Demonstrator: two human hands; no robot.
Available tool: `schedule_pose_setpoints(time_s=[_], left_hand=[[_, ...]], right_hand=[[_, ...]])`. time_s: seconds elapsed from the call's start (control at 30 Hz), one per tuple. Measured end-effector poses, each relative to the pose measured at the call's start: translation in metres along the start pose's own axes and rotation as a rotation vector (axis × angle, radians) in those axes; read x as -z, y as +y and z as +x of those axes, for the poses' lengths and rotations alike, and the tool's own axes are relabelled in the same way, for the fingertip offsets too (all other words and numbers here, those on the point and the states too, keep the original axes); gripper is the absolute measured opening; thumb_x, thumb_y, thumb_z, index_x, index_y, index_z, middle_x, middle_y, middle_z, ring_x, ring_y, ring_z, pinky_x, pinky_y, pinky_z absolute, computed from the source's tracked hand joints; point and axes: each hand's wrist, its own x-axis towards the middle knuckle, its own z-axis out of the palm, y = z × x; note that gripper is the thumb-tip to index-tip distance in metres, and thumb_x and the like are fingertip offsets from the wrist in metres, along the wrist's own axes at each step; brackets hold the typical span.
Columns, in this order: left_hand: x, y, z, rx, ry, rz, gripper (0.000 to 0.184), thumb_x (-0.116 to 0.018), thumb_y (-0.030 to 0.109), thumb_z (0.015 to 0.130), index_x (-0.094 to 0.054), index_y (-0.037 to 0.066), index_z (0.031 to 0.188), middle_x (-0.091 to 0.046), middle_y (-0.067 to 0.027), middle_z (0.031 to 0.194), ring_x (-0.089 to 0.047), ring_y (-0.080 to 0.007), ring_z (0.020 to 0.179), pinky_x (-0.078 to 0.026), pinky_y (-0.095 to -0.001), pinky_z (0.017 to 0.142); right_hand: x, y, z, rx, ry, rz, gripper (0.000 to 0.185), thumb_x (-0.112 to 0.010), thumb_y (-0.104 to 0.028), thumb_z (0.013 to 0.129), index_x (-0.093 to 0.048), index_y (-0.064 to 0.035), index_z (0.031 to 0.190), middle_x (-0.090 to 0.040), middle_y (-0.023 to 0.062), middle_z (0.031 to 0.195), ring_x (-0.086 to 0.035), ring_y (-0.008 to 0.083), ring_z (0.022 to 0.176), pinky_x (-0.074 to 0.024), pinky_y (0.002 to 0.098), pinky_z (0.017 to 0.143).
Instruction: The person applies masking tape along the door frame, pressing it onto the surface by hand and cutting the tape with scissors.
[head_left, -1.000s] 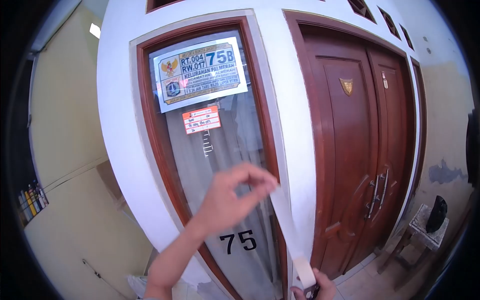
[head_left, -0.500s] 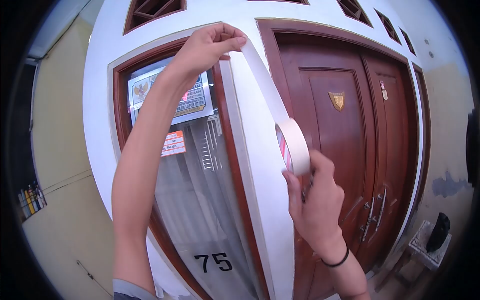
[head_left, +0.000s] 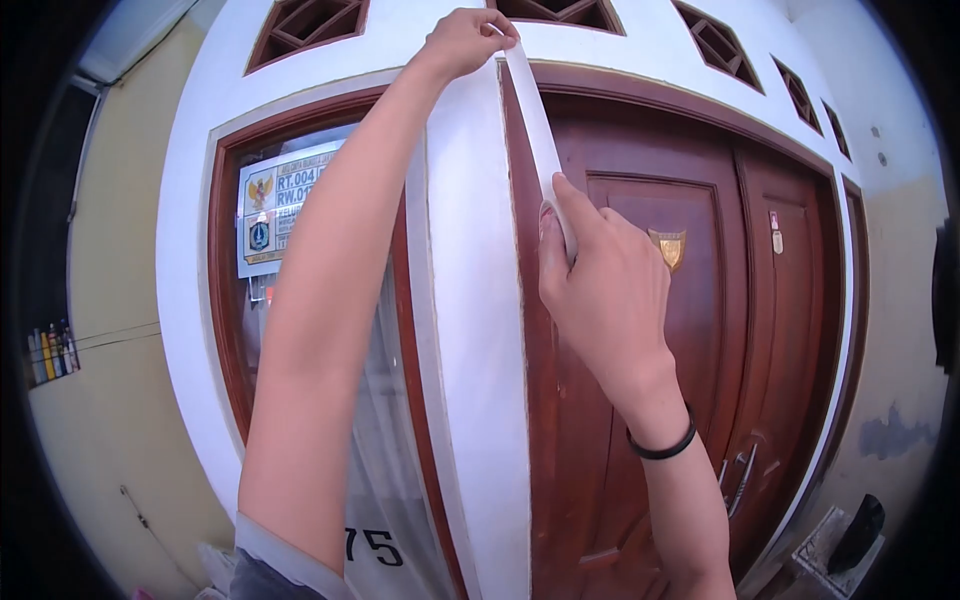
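My left hand (head_left: 468,42) is raised high, thumb and fingers pinching the free end of a strip of masking tape (head_left: 536,120). That end is close to the top left corner of the brown door frame (head_left: 640,88); whether it touches the frame I cannot tell. The strip runs taut and slanting down to the roll of masking tape (head_left: 556,228), seen nearly edge-on. My right hand (head_left: 612,295) grips the roll and hides much of it. A black band (head_left: 662,442) circles my right wrist.
A brown double door (head_left: 650,350) with metal handles (head_left: 740,480) stands ahead. Left of it are a white wall strip (head_left: 478,330) and a framed window (head_left: 385,440) with a posted sign (head_left: 262,205). A small stool (head_left: 835,550) with a black object is at lower right.
My left hand has moved up and right with the tape end, from the wall strip toward the door frame corner. My right hand has risen, turning the roll edge-on. The view has shifted.
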Motion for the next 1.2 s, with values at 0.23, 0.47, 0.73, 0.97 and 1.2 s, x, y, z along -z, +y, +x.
schedule_pose_setpoints(time_s=[0.23,0.47,0.73,0.97,1.2], left_hand=[[-0.007,-0.016,0.026,-0.091,-0.075,0.081,0.020,-0.079,0.017,0.094,-0.083,0.009,0.112,-0.080,-0.0098,0.100,-0.073,-0.0186,0.096,-0.055,-0.0359,0.094],[0.002,-0.009,0.020,-0.132,-0.179,0.157,0.035,-0.083,0.013,0.087,-0.078,0.006,0.120,-0.081,-0.0114,0.094,-0.075,-0.0196,0.091,-0.055,-0.0365,0.091],[0.001,-0.015,0.024,-0.133,-0.141,0.163,0.040,-0.085,0.014,0.083,-0.074,0.006,0.121,-0.082,-0.0095,0.090,-0.076,-0.0181,0.089,-0.054,-0.0356,0.091],[0.003,-0.016,0.022,-0.111,-0.134,0.158,0.038,-0.086,0.012,0.083,-0.075,0.005,0.117,-0.083,-0.0104,0.093,-0.078,-0.0190,0.093,-0.054,-0.0351,0.093],[0.002,-0.034,0.030,-0.153,-0.163,0.095,0.038,-0.086,0.019,0.084,-0.075,0.005,0.118,-0.083,-0.0102,0.098,-0.077,-0.0200,0.097,-0.055,-0.0358,0.095]], right_hand=[[-0.023,0.010,0.019,0.009,-0.024,0.005,0.030,-0.066,-0.017,0.099,-0.072,-0.0008,0.123,-0.070,0.0198,0.080,-0.074,0.0424,0.076,-0.0577,0.0548,0.066],[-0.033,0.006,0.014,-0.043,-0.089,0.071,0.017,-0.065,-0.015,0.098,-0.070,0.0013,0.099,-0.069,0.0211,0.078,-0.072,0.0438,0.075,-0.0572,0.0556,0.066],[-0.034,0.008,0.021,-0.014,-0.053,0.035,0.017,-0.065,-0.014,0.096,-0.067,0.0012,0.088,-0.069,0.0210,0.077,-0.071,0.0442,0.074,-0.0558,0.0554,0.066],[-0.033,0.008,0.021,-0.032,-0.092,0.038,0.018,-0.064,-0.014,0.097,-0.067,0.0018,0.087,-0.068,0.0209,0.076,-0.071,0.0435,0.074,-0.0559,0.0548,0.066],[-0.039,0.008,0.019,0.008,-0.055,0.034,0.018,-0.064,-0.013,0.097,-0.069,0.0025,0.089,-0.068,0.0206,0.076,-0.072,0.0422,0.073,-0.0567,0.0533,0.066]])
